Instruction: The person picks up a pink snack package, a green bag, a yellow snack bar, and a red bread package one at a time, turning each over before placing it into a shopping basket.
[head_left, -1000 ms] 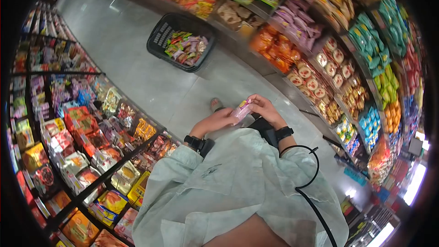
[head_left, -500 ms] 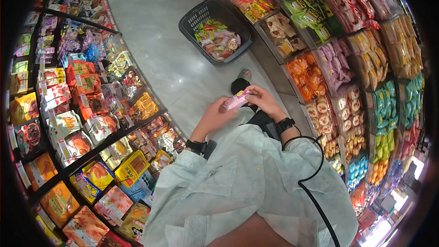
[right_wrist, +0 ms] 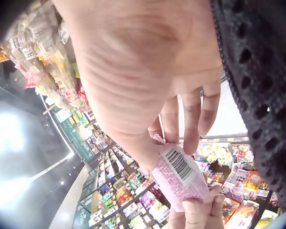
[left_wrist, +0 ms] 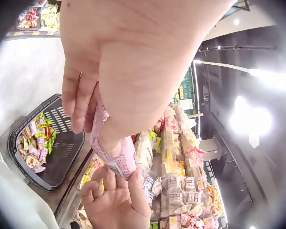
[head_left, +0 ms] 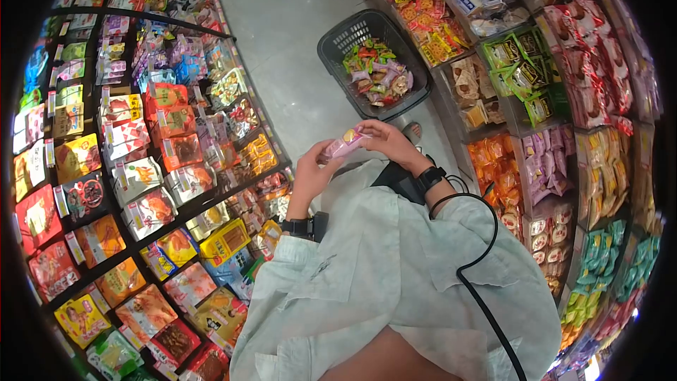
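A small pink snack packet (head_left: 344,144) is held between both hands in front of the shirt. My left hand (head_left: 314,173) grips its left end, thumb pressed on the wrapper in the left wrist view. My right hand (head_left: 390,142) pinches the other end between thumb and fingers. A barcode shows on the wrapper (right_wrist: 178,164) in the right wrist view, along with rows of small print. Past the hands, a dark plastic shopping basket (head_left: 337,46) stands on the floor with several wrapped snacks (head_left: 379,74) inside.
Bins of packaged snacks (head_left: 166,123) line the left side, and tiered shelves of wrapped snacks (head_left: 525,74) rise on the right. A grey floor aisle (head_left: 278,35) runs between them. A black cable (head_left: 486,310) hangs from the right wrist across the shirt. One foot (head_left: 412,130) shows near the basket.
The view has turned, so the basket and right-hand shelves sit farther right. Both hands keep hold of the packet, which has shifted slightly up and left in the head view.
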The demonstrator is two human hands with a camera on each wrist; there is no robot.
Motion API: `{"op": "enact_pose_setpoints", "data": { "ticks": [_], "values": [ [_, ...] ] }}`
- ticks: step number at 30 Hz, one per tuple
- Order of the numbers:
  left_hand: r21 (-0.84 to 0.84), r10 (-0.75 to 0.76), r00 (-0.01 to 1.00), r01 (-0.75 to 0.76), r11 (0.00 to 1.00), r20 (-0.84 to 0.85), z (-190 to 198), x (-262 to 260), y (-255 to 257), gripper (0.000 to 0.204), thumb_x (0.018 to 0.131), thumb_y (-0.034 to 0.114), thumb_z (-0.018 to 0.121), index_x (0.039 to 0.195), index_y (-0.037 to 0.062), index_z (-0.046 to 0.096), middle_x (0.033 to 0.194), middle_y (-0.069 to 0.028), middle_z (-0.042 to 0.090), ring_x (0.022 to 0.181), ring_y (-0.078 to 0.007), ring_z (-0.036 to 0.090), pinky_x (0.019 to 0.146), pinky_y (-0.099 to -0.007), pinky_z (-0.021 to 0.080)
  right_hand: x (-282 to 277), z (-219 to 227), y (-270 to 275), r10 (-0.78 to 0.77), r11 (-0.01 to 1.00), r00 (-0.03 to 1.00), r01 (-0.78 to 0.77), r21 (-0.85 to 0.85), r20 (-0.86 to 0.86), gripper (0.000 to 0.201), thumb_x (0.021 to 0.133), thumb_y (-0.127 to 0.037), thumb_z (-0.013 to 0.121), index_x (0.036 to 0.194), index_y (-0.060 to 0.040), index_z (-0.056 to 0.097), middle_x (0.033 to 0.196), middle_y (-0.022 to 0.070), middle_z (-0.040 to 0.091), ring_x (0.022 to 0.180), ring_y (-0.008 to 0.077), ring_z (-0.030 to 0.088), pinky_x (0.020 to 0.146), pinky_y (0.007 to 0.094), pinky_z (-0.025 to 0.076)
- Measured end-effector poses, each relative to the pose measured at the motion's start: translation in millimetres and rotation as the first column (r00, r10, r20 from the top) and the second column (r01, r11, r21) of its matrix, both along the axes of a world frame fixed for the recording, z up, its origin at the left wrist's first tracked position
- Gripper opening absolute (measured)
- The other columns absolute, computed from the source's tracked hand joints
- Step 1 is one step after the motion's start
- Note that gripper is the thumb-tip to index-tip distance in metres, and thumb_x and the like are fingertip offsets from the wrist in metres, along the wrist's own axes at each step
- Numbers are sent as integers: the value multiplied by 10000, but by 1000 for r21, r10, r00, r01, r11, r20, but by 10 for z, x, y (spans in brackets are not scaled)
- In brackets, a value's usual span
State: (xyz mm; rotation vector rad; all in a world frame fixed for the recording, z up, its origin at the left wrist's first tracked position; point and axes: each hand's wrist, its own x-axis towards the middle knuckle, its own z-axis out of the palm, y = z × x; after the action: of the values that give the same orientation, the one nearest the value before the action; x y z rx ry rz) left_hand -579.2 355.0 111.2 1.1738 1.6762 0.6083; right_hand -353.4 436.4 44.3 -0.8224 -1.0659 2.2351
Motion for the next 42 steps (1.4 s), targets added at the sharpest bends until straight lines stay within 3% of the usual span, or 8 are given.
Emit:
{"op": "enact_pose_setpoints", "data": {
  "ticks": [10,18,22,24,28,32,39,42],
  "values": [
    [21,-104,992,105,994,-72,-126,82,732,489,858,66,778,1317,4,619,1174,-97,708,995,-161,679,878,-309,542,154,-90,556,-69,996,996,66,-55,-49,565,911,-26,740,1425,-50,505,1340,66,576,1165,130,595,965,282,522],
    [80,-222,975,220,972,17,-328,-84,1572,608,838,109,811,1385,25,558,1227,-94,666,1015,-188,661,887,-327,542,105,-43,1111,-238,969,966,242,-37,97,623,901,-37,745,1462,-63,474,1323,96,599,1123,149,619,942,298,525],
    [34,-232,946,231,972,225,-485,-366,2085,649,850,146,815,1414,26,518,1215,-91,668,1003,-185,652,879,-330,547,-60,-136,1437,-413,894,849,448,-33,328,609,914,-86,736,1460,-60,467,1325,118,599,1069,170,641,892,307,538],
    [42,-283,922,282,959,266,-561,-561,2352,664,856,169,818,1427,38,504,1189,-96,674,983,-182,650,869,-330,551,-159,-181,1522,-502,819,750,572,-43,430,447,960,-169,691,1365,-55,540,1225,84,650,994,143,647,853,291,531],
    [75,-504,848,498,864,167,-630,-1026,2878,610,872,208,808,1401,67,539,1147,-117,686,946,-165,644,843,-326,552,-373,-227,1524,-542,733,660,674,-92,520,302,990,-221,652,1249,-69,615,1102,32,691,951,114,643,842,266,520],
    [-50,-574,806,585,809,144,-1119,-1551,3209,517,864,268,803,1300,66,613,984,-107,720,855,-160,664,787,-313,553,-646,-102,1317,-574,662,591,742,-103,567,265,995,-227,643,1215,-80,639,1076,12,696,941,105,643,840,259,517],
    [-384,-638,763,622,683,103,-2879,-2557,3489,323,895,246,720,1104,0,712,833,-119,730,663,-192,714,642,-330,557,-844,14,505,-709,326,303,942,-86,637,225,1009,-182,593,1206,-84,641,1060,21,682,926,107,640,837,261,525],
    [-474,-790,612,707,525,36,-2810,-2488,3614,287,898,231,699,1044,-13,735,867,-123,740,699,-201,736,646,-318,558,-935,30,203,-738,203,208,976,-83,642,210,1016,-156,567,1201,-88,638,1070,18,674,923,93,627,844,263,519]
  ]
}}
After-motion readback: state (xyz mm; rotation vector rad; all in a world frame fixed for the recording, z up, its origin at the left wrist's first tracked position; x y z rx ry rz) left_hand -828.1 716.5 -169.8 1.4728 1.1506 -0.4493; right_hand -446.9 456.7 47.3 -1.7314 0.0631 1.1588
